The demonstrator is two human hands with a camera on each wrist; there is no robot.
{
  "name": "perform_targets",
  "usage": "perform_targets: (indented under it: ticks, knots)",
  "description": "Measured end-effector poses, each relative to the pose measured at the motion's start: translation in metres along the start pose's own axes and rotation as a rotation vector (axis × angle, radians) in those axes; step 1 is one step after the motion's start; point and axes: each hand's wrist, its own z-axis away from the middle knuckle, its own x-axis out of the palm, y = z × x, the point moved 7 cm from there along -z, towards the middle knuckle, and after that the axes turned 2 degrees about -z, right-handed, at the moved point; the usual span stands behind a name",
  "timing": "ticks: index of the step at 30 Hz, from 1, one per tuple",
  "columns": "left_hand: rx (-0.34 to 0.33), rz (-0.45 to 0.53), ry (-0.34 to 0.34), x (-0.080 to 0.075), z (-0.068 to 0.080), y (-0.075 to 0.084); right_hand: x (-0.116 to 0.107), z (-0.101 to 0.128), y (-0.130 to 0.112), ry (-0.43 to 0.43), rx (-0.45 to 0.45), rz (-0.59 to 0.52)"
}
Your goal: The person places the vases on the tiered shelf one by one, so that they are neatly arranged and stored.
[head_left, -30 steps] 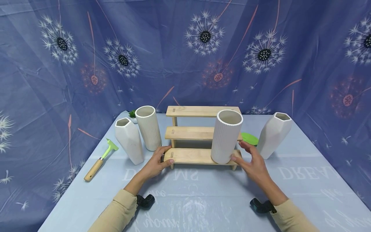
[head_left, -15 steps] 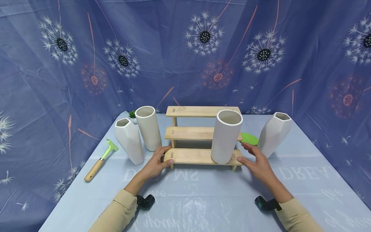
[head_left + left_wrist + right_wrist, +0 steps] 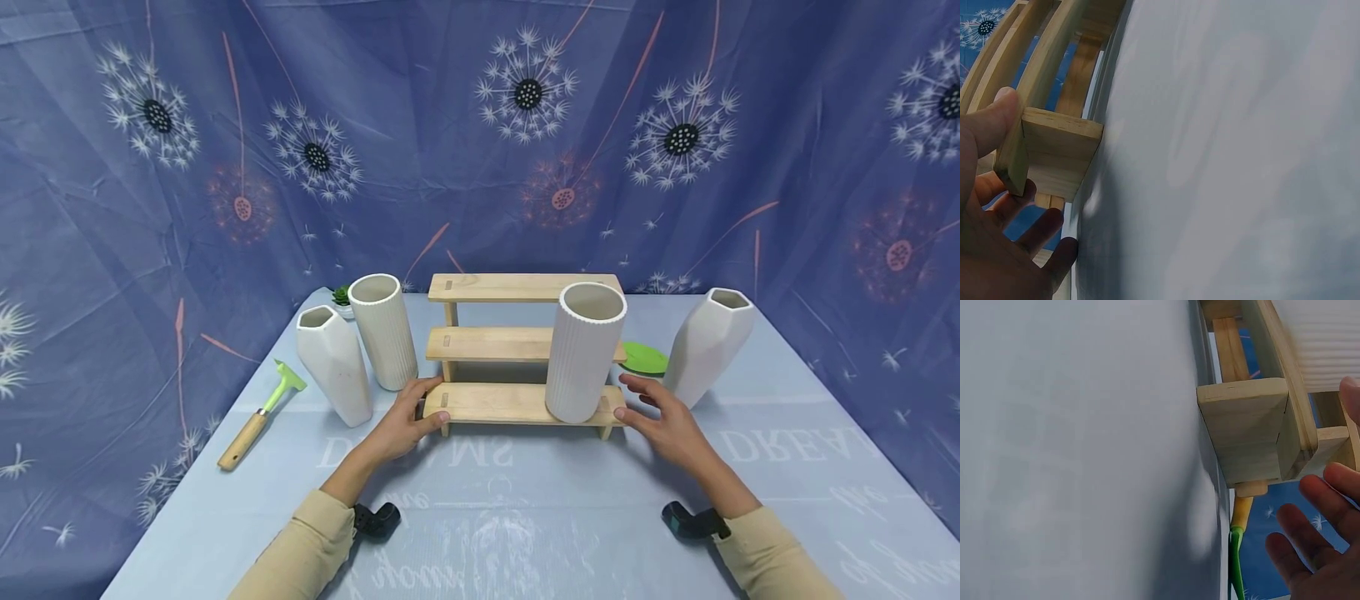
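Note:
A three-step wooden shelf (image 3: 487, 403) stands mid-table. My left hand (image 3: 401, 423) pinches the left end of its bottom step, thumb on top; in the left wrist view the thumb (image 3: 999, 119) lies over the board and the fingers reach below it. A tall white ribbed vase (image 3: 585, 358) stands upright on the bottom step toward the right. My right hand (image 3: 667, 421) is beside the step's right end, thumb tip close to the corner. In the right wrist view its loosely bent fingers (image 3: 1319, 506) are spread just off the board (image 3: 1297, 425), holding nothing.
A second ribbed vase (image 3: 386, 333) and a faceted white vase (image 3: 333, 367) stand left of the shelf; another faceted vase (image 3: 708, 350) stands right. A green-headed hand tool (image 3: 258, 421) lies left. A small potted plant (image 3: 342, 298) and a green object (image 3: 643, 358) sit behind.
My right hand has drawn back from the ribbed vase, a little to the right, leaving it standing on the bottom step. My left hand has stayed in place.

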Motion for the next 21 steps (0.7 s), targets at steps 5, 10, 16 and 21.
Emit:
perform_targets:
  ticks: [5,10,16,21]
  knots:
    - [0.004,-0.003,0.003,0.000,0.000,0.000,0.002,0.000,0.002,-0.031,0.017,-0.011]
    - [0.006,0.000,0.005,-0.001,0.000,0.001,0.004,0.000,0.003,-0.057,0.020,-0.020]
    - [0.002,-0.015,0.001,-0.001,0.000,0.001,0.007,0.000,0.005,-0.078,0.016,-0.030]
    - [-0.003,-0.012,-0.004,0.000,0.001,0.000,0.011,-0.001,0.011,-0.107,0.049,-0.055]
